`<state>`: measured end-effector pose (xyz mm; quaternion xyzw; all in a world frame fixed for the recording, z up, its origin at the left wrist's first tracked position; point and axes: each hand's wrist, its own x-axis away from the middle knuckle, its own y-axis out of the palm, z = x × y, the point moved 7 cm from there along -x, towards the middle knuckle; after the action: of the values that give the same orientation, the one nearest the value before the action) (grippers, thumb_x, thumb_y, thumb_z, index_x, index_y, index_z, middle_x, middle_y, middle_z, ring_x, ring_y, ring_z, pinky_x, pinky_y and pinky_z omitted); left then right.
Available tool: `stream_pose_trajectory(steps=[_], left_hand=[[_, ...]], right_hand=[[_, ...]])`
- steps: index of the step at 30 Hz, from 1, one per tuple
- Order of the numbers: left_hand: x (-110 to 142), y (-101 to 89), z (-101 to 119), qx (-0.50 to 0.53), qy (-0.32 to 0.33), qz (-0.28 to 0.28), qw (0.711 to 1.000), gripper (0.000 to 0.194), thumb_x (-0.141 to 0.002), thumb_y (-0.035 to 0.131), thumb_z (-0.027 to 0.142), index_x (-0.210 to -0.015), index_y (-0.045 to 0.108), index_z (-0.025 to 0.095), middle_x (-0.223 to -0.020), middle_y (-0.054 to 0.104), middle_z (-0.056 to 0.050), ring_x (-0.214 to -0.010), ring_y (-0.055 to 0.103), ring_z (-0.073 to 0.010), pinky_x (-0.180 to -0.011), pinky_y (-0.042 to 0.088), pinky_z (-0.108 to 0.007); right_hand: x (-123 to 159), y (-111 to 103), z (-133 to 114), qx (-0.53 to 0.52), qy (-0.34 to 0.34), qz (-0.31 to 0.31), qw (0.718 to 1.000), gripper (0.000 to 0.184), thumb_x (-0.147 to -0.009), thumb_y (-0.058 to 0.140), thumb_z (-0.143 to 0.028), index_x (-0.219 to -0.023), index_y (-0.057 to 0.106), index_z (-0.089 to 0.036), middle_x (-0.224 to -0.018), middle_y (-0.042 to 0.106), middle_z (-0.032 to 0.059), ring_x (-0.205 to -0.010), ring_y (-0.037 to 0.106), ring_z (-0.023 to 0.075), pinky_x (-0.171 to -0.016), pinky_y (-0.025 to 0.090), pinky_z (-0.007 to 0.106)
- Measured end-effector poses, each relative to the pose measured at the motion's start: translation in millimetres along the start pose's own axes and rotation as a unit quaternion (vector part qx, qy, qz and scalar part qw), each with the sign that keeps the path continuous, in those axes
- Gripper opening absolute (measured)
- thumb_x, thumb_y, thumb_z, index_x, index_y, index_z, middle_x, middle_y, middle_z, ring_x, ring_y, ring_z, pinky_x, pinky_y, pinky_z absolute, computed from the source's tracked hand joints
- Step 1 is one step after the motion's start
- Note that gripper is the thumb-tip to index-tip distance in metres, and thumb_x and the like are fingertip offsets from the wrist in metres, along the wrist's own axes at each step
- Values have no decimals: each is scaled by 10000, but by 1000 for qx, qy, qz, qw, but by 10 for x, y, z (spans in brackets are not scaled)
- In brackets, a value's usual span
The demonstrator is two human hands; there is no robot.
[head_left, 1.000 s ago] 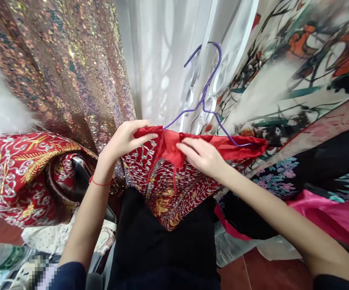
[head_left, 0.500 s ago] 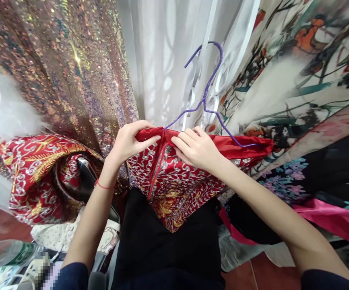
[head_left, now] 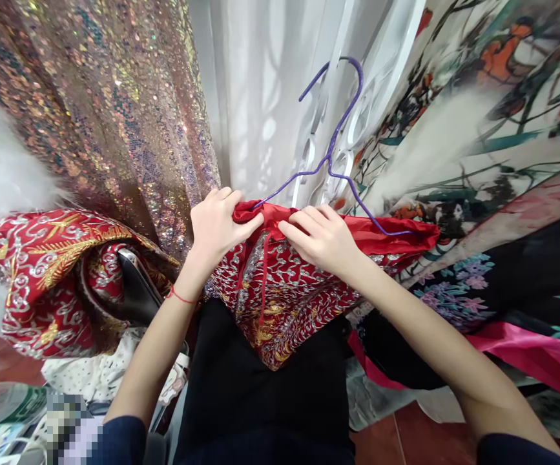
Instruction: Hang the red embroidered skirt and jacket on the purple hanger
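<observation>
My left hand point(head_left: 216, 223) has shifted a little toward my right hand point(head_left: 325, 242) since half a second ago, and a thin red cord point(head_left: 263, 278) now dangles between them. Over my black-clad lap point(head_left: 265, 400), I have the embroidered red garment point(head_left: 303, 284), its pointed end down. My hands are just apart: the left pinches its satin edge point(head_left: 364, 244), the right curls over the same edge. The purple wire hanger point(head_left: 328, 157) leans beyond, one arm end on the satin at my right, before the white curtain point(head_left: 250, 97).

I'd keep light, even tension between my fingertips, smooth the satin flat and keep the cord out of the folds, without snagging the metallic stitching.

My fingers hide the cord's upper end and the exact layers gripped; cloth hides the hanger's left tip. At far left, the plastic bottle point(head_left: 11, 402) is cut off.
</observation>
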<state>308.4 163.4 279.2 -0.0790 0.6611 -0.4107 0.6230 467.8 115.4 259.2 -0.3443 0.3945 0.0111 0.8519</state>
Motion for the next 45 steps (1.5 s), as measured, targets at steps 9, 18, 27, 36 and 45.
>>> stream_pose_trajectory(steps=[9, 18, 27, 36, 45], left_hand=[[-93, -84, -89, 177, -37, -75, 981, 716, -1002, 174, 625, -529, 504, 202, -504, 471, -2, -501, 421, -127, -559, 289, -288], [-79, -94, -5, 182, 107, -116, 970, 469, -900, 531, 640, -828, 687, 204, -634, 592, 22, -570, 476, -112, -590, 348, -251], [-53, -13, 24, 160, 86, -86, 980, 488, -960, 469, 568, -679, 610, 195, -545, 496, 39, -514, 402, -102, -558, 274, -246], [-19, 71, 8, 150, 77, -65, 984, 485, -978, 450, 546, -673, 595, 197, -564, 511, 32, -524, 396, -104, -561, 274, -252], [35, 109, 44, 163, 70, -51, 983, 465, -985, 448, 537, -717, 636, 207, -604, 597, 12, -545, 492, -118, -555, 268, -265]], right_hand=[[-446, -161, 60, 51, 2, 125, 991, 190, -986, 492, -171, -977, 646, -281, -1308, 643, 25, -1164, 506, 224, -934, 334, 426], [-544, 80, 192, -42, 43, 51, 997, 232, -1032, 431, -272, -1042, 662, -246, -858, 687, 25, -858, 531, 179, -895, 387, 394], [254, 43, -406, -169, 267, 292, 902, 221, -925, 556, -109, -1086, 634, -238, -932, 683, 39, -878, 631, 172, -796, 528, 335], [645, 927, -1140, -457, 518, 243, 681, 237, -1007, 422, -244, -1188, 573, -229, -1223, 540, 109, -1160, 582, 190, -960, 575, 397], [667, 1286, -1346, -504, 621, 191, 569, 145, -973, 428, -293, -1075, 499, -218, -895, 645, 40, -702, 658, 124, -599, 546, 238]])
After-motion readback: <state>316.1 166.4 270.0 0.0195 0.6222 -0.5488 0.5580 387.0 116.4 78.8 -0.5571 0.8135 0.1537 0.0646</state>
